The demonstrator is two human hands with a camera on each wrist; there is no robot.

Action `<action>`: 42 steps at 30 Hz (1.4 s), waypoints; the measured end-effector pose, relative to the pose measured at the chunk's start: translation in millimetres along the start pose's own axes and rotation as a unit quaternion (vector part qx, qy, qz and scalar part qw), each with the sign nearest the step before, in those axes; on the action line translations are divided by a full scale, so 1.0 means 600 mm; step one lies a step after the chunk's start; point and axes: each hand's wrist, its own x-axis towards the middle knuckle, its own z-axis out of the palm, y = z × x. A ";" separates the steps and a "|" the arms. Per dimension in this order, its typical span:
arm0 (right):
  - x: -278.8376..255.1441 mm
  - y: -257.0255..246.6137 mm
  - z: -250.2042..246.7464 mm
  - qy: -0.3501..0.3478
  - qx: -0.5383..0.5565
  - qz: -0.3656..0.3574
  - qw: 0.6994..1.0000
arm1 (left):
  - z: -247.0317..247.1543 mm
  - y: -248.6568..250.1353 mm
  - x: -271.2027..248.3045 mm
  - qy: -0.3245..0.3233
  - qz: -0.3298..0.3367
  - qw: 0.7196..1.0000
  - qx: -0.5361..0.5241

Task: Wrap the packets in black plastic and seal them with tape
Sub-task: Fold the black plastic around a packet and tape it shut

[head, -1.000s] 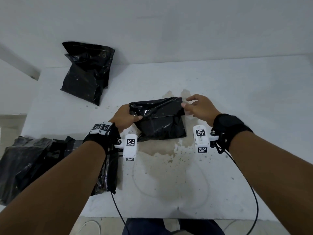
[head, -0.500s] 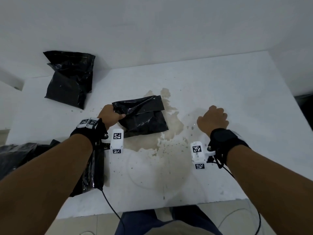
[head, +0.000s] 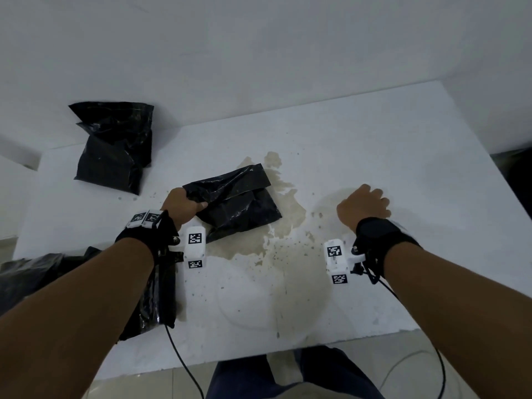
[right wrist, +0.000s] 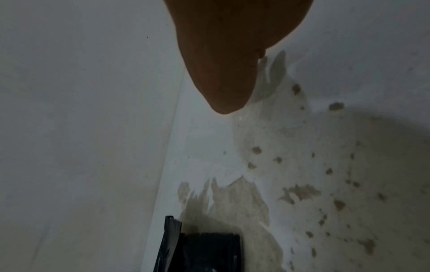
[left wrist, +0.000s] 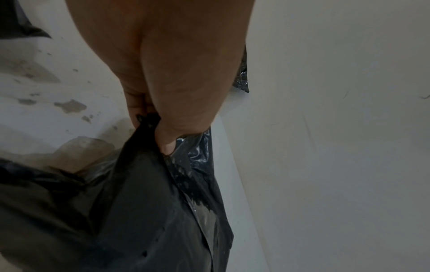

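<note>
A packet wrapped in black plastic (head: 241,205) (left wrist: 139,202) (right wrist: 204,252) lies on the stained white table (head: 374,139), its top flap folded over. My left hand (head: 184,204) (left wrist: 163,119) pinches the flap's left corner between thumb and fingers. My right hand (head: 364,205) (right wrist: 221,64) is well to the right of the packet, knuckles up, fingers curled down to the tabletop. In the right wrist view a clear shiny strip of tape (right wrist: 272,73) runs from its fingertips down to the table.
Another black wrapped packet (head: 115,148) leans on the wall at the back left. Loose black plastic (head: 86,283) is piled at the front left corner under my left forearm. The table's front edge (head: 288,352) is near my legs. Something dark (head: 518,174) sits off the right edge.
My right hand let go of the packet's right edge and moved right, down to the tabletop. The left hand kept its hold on the flap.
</note>
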 end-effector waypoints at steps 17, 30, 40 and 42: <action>0.040 0.021 -0.023 -0.087 0.095 -0.005 0.992 | 0.004 -0.011 0.003 -0.003 0.010 1.000 0.006; 0.028 0.015 0.002 -0.038 0.127 -0.074 0.988 | 0.009 -0.002 -0.009 -0.003 0.007 1.000 -0.022; 0.050 0.016 -0.039 -0.152 0.254 -0.031 0.955 | 0.004 -0.005 -0.009 -0.001 -0.008 1.000 -0.025; 0.034 0.018 -0.048 -0.149 0.121 -0.037 0.981 | 0.004 -0.004 -0.010 -0.001 -0.013 1.000 -0.026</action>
